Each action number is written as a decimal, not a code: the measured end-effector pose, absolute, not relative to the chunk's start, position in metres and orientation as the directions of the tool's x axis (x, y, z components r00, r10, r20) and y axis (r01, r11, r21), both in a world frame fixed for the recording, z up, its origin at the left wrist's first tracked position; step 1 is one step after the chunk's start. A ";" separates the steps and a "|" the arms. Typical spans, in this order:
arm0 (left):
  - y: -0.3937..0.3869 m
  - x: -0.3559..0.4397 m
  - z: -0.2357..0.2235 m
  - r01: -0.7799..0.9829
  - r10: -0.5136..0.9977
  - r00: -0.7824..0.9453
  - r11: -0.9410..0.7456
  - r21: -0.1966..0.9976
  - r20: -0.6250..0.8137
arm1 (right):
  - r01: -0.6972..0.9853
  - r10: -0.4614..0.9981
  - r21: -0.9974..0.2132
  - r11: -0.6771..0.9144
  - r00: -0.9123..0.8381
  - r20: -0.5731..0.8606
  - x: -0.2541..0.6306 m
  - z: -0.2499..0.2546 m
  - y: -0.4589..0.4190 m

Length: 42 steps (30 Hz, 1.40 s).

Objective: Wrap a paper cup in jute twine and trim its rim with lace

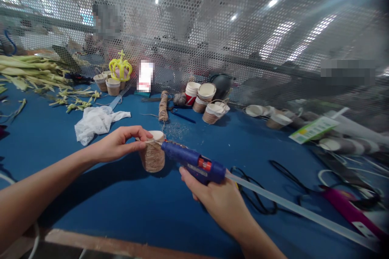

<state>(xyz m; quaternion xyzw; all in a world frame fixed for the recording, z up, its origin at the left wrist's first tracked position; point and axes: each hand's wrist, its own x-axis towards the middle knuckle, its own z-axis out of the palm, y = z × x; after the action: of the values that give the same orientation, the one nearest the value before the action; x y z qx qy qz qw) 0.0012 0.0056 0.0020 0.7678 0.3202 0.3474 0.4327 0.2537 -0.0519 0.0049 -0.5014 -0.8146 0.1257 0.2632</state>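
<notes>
My left hand (126, 142) pinches the upper rim of a twine-wrapped paper cup (153, 158) that stands on the blue table. In my right hand (219, 198) is a blue hot glue gun (190, 158), its nozzle at the cup's rim. A long clear glue stick (291, 206) sticks out of the gun's back end toward the lower right. From the cup a strand of twine runs back to a twine bundle (163, 107) behind it. My right fingers around the handle are partly hidden.
A crumpled white cloth (97, 123) lies left of the cup. Several wrapped cups (215, 112) stand behind, near a perforated metal screen (194, 40). Black cable (258, 200) and a purple glue gun-like tool (349, 210) lie right. Pale husks (33, 71) are piled far left.
</notes>
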 end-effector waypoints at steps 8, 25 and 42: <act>0.006 0.001 0.003 0.195 0.794 0.552 -0.418 0.887 0.253 | 0.748 0.900 -0.501 0.434 -0.332 0.283 0.260 0.001 -0.046; 0.006 0.001 0.004 0.201 0.787 0.562 -0.429 0.881 0.255 | 0.752 0.951 -0.582 0.310 -0.236 0.201 0.257 0.012 -0.038; 0.005 0.001 0.003 0.207 0.797 0.548 -0.424 0.882 0.254 | 0.761 0.925 -0.527 0.380 -0.304 0.229 0.258 0.010 -0.044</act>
<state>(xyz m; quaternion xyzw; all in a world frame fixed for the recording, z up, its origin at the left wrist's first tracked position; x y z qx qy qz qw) 0.0009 0.0054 0.0031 0.7697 0.3262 0.3455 0.4264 0.2582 -0.0439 0.0104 -0.5327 -0.7909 0.1619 0.2537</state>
